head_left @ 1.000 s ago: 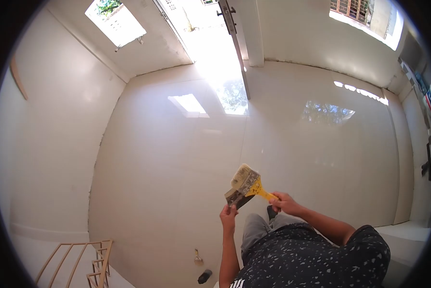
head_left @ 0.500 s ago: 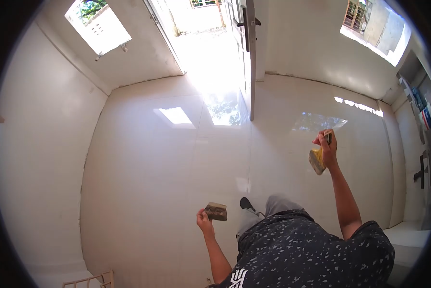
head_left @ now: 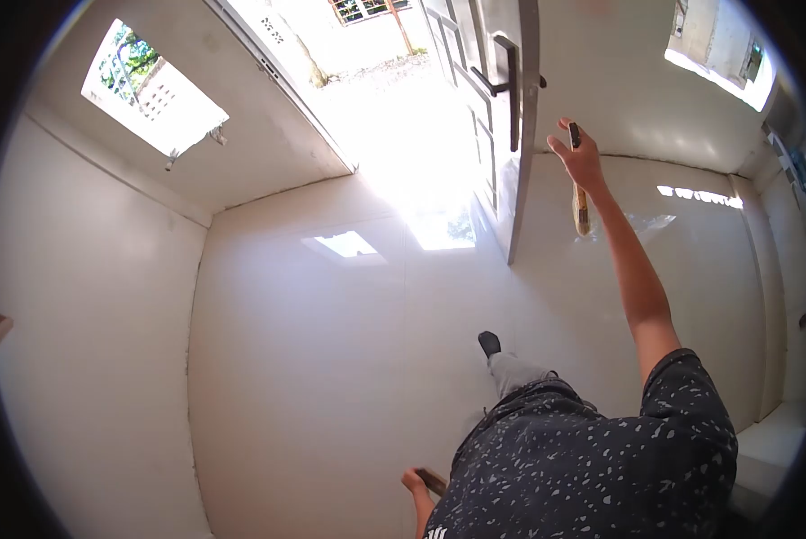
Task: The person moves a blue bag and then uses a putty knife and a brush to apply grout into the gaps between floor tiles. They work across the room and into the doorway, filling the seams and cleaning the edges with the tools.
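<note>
My right hand (head_left: 581,163) is raised beside the half-open door (head_left: 517,135), its thumb and a finger spread. It holds a yellow-handled tool (head_left: 582,216), which hangs below the palm with a dark end showing above. The fingers do not touch the door handle (head_left: 505,90). Low in the view, my left hand (head_left: 414,481) grips a flat brown block-like tool (head_left: 434,481), partly hidden by my dark speckled shirt.
Bright daylight comes through the doorway (head_left: 403,117). A window opening (head_left: 151,94) is at the upper left and another (head_left: 722,49) at the upper right. Shelved items (head_left: 798,175) stand at the right edge. My foot (head_left: 488,342) is on the tiled floor (head_left: 331,359).
The door appears nearer and larger. My right hand has risen toward it with the yellow-handled tool. My left hand has dropped lower and closer to my body.
</note>
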Demonstrator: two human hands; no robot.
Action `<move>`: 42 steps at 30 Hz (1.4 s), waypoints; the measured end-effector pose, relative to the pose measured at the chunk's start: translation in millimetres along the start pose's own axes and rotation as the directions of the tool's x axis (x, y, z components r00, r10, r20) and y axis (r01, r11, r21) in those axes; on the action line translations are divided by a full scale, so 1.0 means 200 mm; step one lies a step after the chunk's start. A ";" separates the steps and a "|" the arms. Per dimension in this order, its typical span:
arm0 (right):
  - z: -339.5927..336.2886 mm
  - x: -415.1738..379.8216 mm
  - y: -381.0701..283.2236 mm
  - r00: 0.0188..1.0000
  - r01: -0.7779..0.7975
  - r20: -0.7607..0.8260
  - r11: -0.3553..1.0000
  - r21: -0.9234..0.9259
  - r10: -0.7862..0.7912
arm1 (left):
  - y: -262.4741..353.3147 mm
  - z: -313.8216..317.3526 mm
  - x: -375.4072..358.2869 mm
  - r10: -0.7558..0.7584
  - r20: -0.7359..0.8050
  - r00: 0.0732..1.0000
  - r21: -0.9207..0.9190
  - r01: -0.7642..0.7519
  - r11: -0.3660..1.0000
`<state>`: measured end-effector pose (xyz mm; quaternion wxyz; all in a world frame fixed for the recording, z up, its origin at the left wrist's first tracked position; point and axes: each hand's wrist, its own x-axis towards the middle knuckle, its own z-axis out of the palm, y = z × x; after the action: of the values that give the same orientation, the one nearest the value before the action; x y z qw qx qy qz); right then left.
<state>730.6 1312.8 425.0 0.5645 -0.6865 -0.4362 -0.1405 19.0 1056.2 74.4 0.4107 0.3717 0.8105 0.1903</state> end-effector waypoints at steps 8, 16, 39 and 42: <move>0.27 0.09 0.12 0.927 -0.374 -0.047 0.927 -0.024 0.372 | -0.20 0.14 -0.27 -0.416 -0.136 0.899 -0.202 0.385 0.900; 0.20 0.08 -0.13 0.844 -0.500 -0.113 0.845 0.190 0.525 | 0.55 0.11 0.38 -0.106 -0.063 0.992 -0.235 0.089 0.968; 0.70 -0.16 -0.54 0.878 -0.374 0.335 0.927 0.039 0.341 | 3.44 1.10 0.26 0.663 0.572 0.484 0.056 -0.829 0.557; 0.57 -0.28 -0.47 0.812 -0.492 0.362 0.871 0.001 0.459 | 3.49 1.06 0.46 0.648 0.493 0.580 0.080 -0.772 0.631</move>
<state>591.8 1389.2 411.3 0.5266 -0.7600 -0.3501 0.1503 466.9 1581.2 329.3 0.4033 0.7542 0.4999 0.1364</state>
